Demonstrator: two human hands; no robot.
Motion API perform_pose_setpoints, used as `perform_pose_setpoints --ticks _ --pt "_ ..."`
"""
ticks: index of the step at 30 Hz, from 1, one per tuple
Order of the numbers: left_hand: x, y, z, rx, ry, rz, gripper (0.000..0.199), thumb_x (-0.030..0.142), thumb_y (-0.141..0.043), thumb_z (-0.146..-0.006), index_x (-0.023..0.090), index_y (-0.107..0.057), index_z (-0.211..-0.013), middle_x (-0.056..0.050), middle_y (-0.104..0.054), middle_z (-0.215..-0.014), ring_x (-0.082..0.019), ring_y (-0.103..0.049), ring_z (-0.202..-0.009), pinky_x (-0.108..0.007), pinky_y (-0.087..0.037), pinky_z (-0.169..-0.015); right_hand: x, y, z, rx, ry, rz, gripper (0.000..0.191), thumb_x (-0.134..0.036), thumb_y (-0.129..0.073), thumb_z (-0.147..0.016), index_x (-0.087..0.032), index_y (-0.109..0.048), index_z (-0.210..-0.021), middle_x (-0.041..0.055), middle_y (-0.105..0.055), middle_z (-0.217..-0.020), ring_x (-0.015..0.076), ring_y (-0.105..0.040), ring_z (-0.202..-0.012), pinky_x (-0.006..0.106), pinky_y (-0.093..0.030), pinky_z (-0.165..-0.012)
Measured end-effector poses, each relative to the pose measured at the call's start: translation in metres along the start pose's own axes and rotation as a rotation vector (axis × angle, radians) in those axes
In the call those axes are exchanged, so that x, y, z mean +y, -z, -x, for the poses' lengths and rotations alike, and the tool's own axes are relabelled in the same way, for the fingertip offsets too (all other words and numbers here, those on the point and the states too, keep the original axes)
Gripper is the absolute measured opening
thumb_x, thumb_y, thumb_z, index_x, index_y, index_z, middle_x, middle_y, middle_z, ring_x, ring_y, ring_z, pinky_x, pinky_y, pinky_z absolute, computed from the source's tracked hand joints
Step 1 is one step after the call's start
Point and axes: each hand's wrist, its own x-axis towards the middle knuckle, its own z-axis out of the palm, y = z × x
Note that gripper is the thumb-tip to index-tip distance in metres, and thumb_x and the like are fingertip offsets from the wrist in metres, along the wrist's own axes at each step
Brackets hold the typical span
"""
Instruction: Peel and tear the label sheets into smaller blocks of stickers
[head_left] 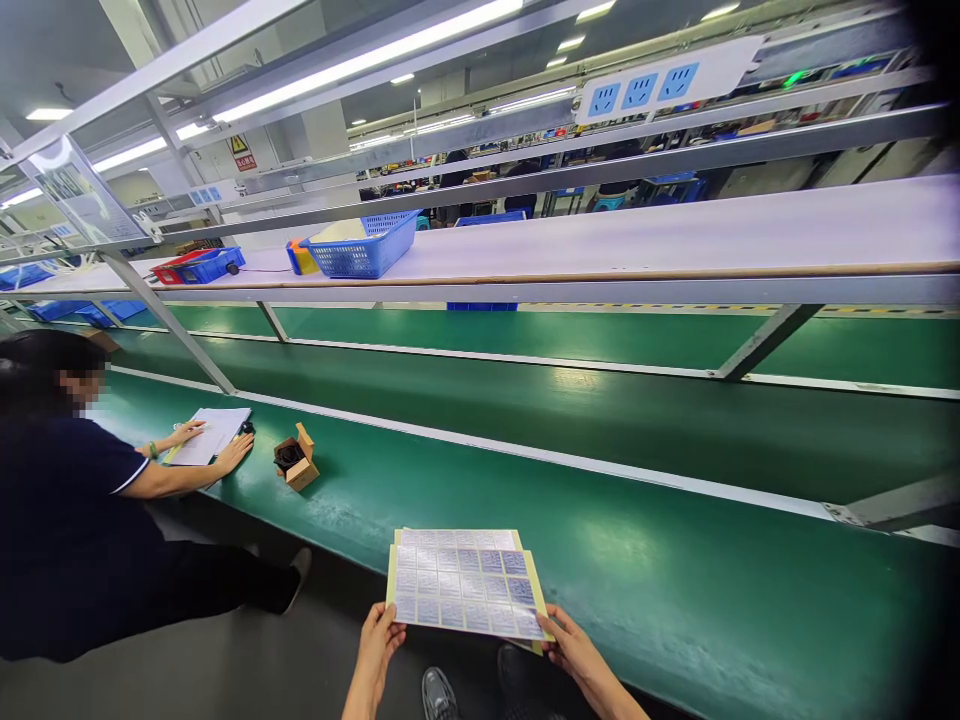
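Two or more overlapping sheets of printed labels with yellowish edges are held up between my hands, over the front edge of the green bench. My left hand pinches the near left corner, its thumb on top. At the near right corner my right hand grips the sheets, thumb above and fingers below. The sheets are tilted, and light glares off the labels.
At the left a person leans on the bench with both hands on papers. An open cardboard box with dark contents stands nearby. A blue basket sits on the raised white shelf. Slanted metal posts rise from the bench.
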Motion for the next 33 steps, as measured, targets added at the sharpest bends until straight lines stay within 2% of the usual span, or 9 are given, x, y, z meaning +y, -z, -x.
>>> perform_pose_setpoints --ticks 8,12,21,28,33 --pt "0.002 -0.003 0.001 -0.025 -0.011 -0.006 0.056 0.054 -0.09 -0.048 0.019 -0.059 -0.077 -0.002 -0.071 -0.074 -0.012 -0.063 -0.066 -0.022 -0.049 -0.066 0.001 0.004 -0.002 -0.024 -0.005 -0.043 0.046 -0.051 -0.08 -0.055 -0.022 -0.06 -0.084 -0.0033 -0.064 -0.062 0.011 -0.056 -0.053 0.021 -0.043 -0.051" --pt "0.004 -0.005 0.003 -0.035 -0.015 -0.017 0.055 0.055 -0.089 -0.048 0.02 -0.057 -0.075 -0.001 -0.069 -0.073 -0.012 -0.062 -0.066 -0.023 -0.048 -0.066 0.002 0.007 -0.002 -0.028 -0.006 -0.062 0.047 -0.05 -0.08 -0.056 -0.022 -0.062 -0.089 -0.004 -0.063 -0.06 0.0108 -0.055 -0.054 0.02 -0.042 -0.052" --pt "0.006 -0.008 0.003 -0.061 -0.029 -0.038 0.054 0.057 -0.087 -0.052 0.02 -0.058 -0.078 -0.002 -0.069 -0.077 -0.012 -0.062 -0.069 -0.023 -0.047 -0.067 -0.006 0.011 -0.001 -0.016 -0.024 -0.072 0.045 -0.048 -0.08 -0.055 -0.022 -0.063 -0.087 -0.0021 -0.064 -0.063 0.0118 -0.056 -0.055 0.022 -0.042 -0.053" --pt "0.013 -0.009 0.004 -0.112 -0.034 -0.067 0.056 0.065 -0.082 -0.056 0.02 -0.058 -0.081 -0.002 -0.069 -0.082 -0.013 -0.063 -0.073 -0.024 -0.046 -0.07 -0.014 0.028 -0.003 -0.012 -0.037 -0.112 0.05 -0.047 -0.083 -0.052 -0.023 -0.063 -0.09 -0.0041 -0.062 -0.059 0.011 -0.055 -0.054 0.021 -0.043 -0.052" --pt "0.025 -0.018 0.002 -0.146 -0.043 -0.098 0.061 0.072 -0.076 -0.059 0.019 -0.06 -0.084 -0.004 -0.07 -0.082 -0.016 -0.064 -0.076 -0.025 -0.044 -0.07 -0.012 0.042 -0.009 -0.006 -0.054 -0.138 0.052 -0.045 -0.085 -0.051 -0.023 -0.061 -0.092 -0.0046 -0.065 -0.062 0.0087 -0.054 -0.051 0.019 -0.043 -0.049"
